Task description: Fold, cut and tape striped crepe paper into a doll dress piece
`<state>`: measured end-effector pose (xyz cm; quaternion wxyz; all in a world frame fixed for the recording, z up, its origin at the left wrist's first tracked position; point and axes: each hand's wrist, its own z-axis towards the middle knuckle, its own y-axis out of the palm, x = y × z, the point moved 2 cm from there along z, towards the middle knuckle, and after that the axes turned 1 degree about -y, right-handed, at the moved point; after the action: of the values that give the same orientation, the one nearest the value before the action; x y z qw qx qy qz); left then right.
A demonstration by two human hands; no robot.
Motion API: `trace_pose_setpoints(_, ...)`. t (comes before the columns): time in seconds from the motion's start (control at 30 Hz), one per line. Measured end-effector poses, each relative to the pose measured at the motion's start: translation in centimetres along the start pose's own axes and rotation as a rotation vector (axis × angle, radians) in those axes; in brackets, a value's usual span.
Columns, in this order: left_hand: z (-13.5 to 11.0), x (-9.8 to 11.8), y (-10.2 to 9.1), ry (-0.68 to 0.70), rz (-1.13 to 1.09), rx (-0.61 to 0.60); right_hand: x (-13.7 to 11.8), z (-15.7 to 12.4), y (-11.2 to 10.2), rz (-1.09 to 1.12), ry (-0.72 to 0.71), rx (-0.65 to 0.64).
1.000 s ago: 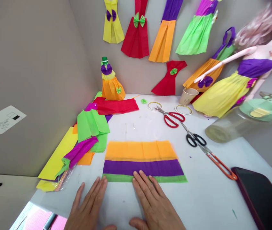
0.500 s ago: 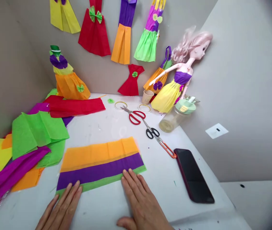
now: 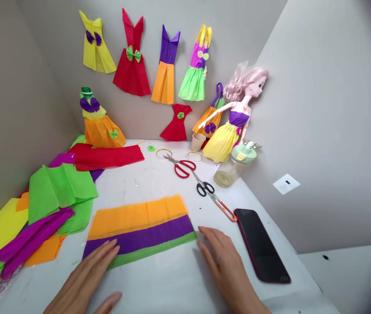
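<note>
My open left hand (image 3: 87,272) rests on the near edge of the crepe paper (image 3: 139,231); my empty, open right hand (image 3: 225,266) sits between it and the phone (image 3: 260,244)

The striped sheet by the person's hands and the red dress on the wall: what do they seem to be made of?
The striped sheet looks like matte crepe paper, with fine crinkles and soft, slightly uneven edges. The red dress looks like the same paper, folded into shape with visible creases, though the picture cannot fully confirm it.

Left hand (image 3: 89,272), right hand (image 3: 226,266), both open
</note>
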<state>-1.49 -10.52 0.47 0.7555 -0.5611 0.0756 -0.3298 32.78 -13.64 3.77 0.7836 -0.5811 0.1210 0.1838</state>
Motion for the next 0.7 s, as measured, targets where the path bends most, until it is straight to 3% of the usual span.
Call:
trace_pose_setpoints(0.1,7.2,1.8,-2.6,-0.142,-0.236,-0.099,0.4,2.1,-0.1,0.320,0.192,-0.049)
trace_pose_setpoints(0.17,12.9,3.4,-2.7,-0.147,-0.416,-0.229,0.6,3.4,0.2,0.495,0.268,-0.057)
trace_pose_setpoints(0.27,20.2,5.0,0.2,-0.101,-0.592,-0.413,1.1,4.6,1.1,0.653,0.331,-0.031)
trace_pose_setpoints(0.33,23.3,5.3,3.2,-0.093,-0.591,-0.446,1.7,4.9,1.7,0.704,0.344,-0.020)
trace_pose_setpoints(0.43,25.3,4.8,6.9,-0.067,-0.577,-0.456,2.2,4.8,2.3,0.731,0.337,-0.013)
trace_pose_setpoints(0.5,25.5,4.4,7.9,-0.050,-0.597,-0.467,2.4,4.6,2.4,0.726,0.325,-0.002)
trace_pose_setpoints(0.7,25.3,4.8,6.7,0.015,-0.740,-0.471,1.9,4.6,2.1,0.756,0.316,0.045)
